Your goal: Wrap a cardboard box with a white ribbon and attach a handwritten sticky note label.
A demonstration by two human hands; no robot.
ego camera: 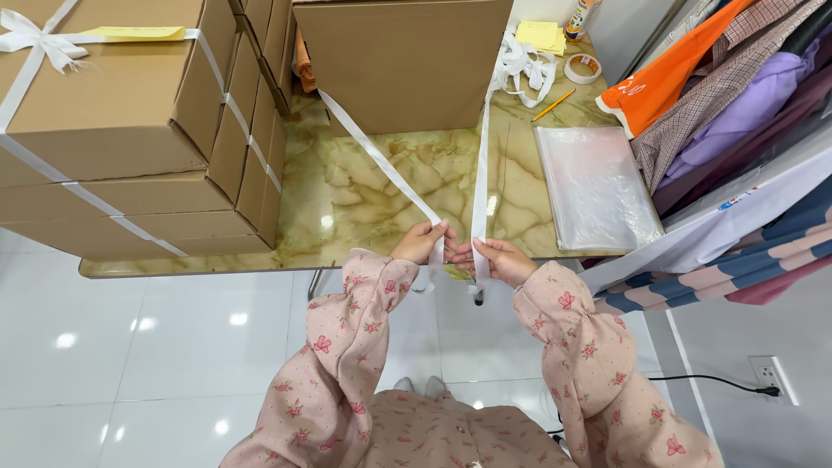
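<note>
The left hand (pixel 422 243) is closed, pinching one run of white strap (pixel 381 162) at the near edge of the marble table (pixel 347 199); the right hand (pixel 498 260) is closed on the other run just beside it. Both runs rise to the cardboard box (pixel 403 61) at the far edge, with clear plastic bags (pixel 594 186) near the right edge.

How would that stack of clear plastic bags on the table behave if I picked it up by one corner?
The clear plastic bags look thin and glossy, so they would probably flop and sag. The sheets lie loose, so they may slide apart. Their near edge already overhangs the table, so a push could likely slip them off.
</note>
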